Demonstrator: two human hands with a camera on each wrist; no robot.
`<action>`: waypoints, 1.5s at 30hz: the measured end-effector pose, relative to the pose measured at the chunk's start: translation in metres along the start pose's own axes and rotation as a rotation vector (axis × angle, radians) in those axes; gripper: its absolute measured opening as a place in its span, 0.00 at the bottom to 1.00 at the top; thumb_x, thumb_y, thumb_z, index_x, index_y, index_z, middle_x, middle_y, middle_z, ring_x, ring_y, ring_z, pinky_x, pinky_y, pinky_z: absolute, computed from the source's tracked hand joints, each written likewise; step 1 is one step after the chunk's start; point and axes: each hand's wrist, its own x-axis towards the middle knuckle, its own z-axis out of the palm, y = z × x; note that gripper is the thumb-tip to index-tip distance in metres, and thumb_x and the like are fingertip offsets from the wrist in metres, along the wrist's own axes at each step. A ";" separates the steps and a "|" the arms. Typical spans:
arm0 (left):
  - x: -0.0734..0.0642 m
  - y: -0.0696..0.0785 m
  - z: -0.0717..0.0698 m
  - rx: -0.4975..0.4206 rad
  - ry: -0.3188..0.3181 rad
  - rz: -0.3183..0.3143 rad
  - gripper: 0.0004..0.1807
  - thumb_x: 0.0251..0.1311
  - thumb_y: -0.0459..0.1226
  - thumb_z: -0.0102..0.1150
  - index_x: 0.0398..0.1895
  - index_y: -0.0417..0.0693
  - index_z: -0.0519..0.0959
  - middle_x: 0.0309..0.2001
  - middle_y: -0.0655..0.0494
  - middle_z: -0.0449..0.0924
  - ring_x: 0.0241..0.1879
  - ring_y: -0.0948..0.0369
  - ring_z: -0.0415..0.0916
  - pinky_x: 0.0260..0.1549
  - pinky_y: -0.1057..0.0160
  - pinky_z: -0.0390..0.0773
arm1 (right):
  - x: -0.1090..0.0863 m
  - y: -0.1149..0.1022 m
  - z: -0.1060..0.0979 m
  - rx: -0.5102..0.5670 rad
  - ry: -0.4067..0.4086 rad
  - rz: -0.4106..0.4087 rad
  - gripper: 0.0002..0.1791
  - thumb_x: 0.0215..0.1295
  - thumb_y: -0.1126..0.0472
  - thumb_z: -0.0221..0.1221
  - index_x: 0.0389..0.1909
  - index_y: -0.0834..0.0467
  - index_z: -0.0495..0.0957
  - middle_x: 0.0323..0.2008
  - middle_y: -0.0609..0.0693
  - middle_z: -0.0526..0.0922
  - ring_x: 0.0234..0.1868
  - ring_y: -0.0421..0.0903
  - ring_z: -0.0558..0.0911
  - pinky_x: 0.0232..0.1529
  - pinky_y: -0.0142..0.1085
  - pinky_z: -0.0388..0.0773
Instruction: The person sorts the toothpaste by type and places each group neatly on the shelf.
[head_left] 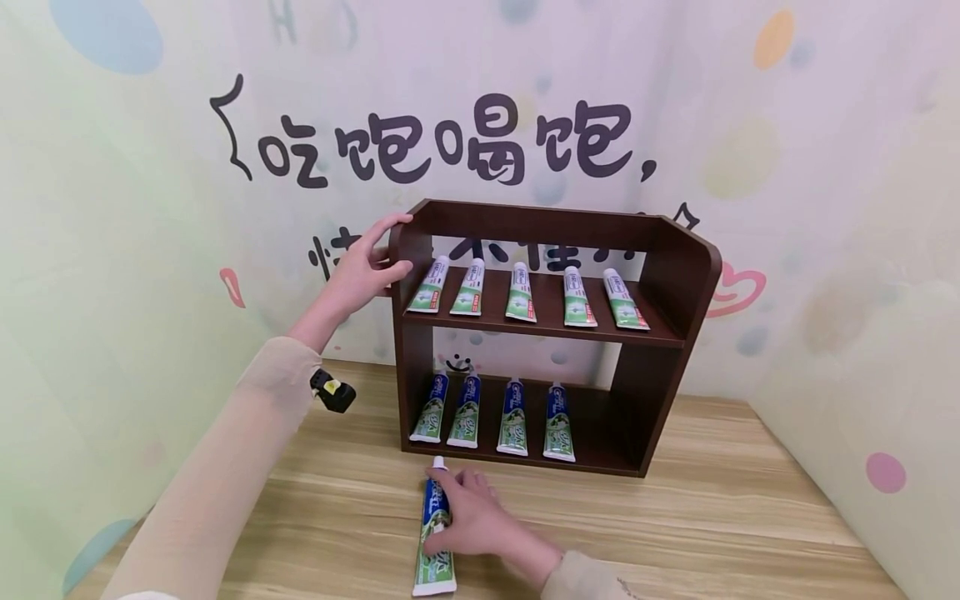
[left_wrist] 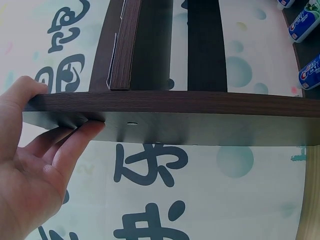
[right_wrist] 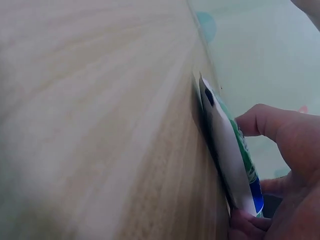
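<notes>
My left hand [head_left: 365, 268] grips the left side panel of a dark brown two-tier shelf [head_left: 540, 218]. In the left wrist view, the thumb lies at one face of the panel [left_wrist: 225, 127] and the fingers against the other. Down in front of the shelf, my right hand [head_left: 476, 512] holds a blue and green toothpaste tube [head_left: 435, 569] by its sides, its white cap pointing at the shelf. Seen from the right wrist, the tube's pale underside [right_wrist: 227, 145] is tilted close over the wooden tabletop [right_wrist: 125, 125], fingers and thumb at its edges.
Several green and white toothpaste tubes [head_left: 520, 292] lean in a row on the upper tier. On the lower tier, several blue and green tubes [head_left: 513, 417] stand left of a bare stretch [head_left: 603, 433]. Behind the shelf hangs a printed wall cloth [head_left: 480, 50] with black lettering.
</notes>
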 end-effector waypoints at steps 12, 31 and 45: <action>-0.001 0.000 0.003 -0.007 -0.004 0.003 0.33 0.66 0.38 0.58 0.71 0.72 0.61 0.66 0.44 0.72 0.57 0.48 0.79 0.37 0.51 0.85 | 0.000 0.004 0.001 0.144 -0.021 0.013 0.41 0.36 0.55 0.74 0.59 0.45 0.74 0.45 0.50 0.71 0.47 0.46 0.69 0.44 0.39 0.74; 0.000 0.003 0.001 -0.022 -0.005 0.008 0.33 0.66 0.37 0.58 0.71 0.71 0.61 0.65 0.41 0.73 0.55 0.49 0.80 0.37 0.52 0.86 | 0.003 0.019 -0.010 0.298 0.070 -0.017 0.41 0.40 0.65 0.76 0.60 0.48 0.72 0.56 0.66 0.68 0.50 0.56 0.78 0.49 0.51 0.81; 0.000 0.000 0.000 -0.009 -0.003 0.002 0.33 0.66 0.39 0.58 0.69 0.78 0.62 0.66 0.43 0.72 0.56 0.49 0.79 0.38 0.52 0.85 | -0.003 0.034 -0.014 0.430 0.015 -0.050 0.50 0.47 0.72 0.71 0.71 0.47 0.61 0.48 0.64 0.81 0.40 0.49 0.83 0.38 0.40 0.83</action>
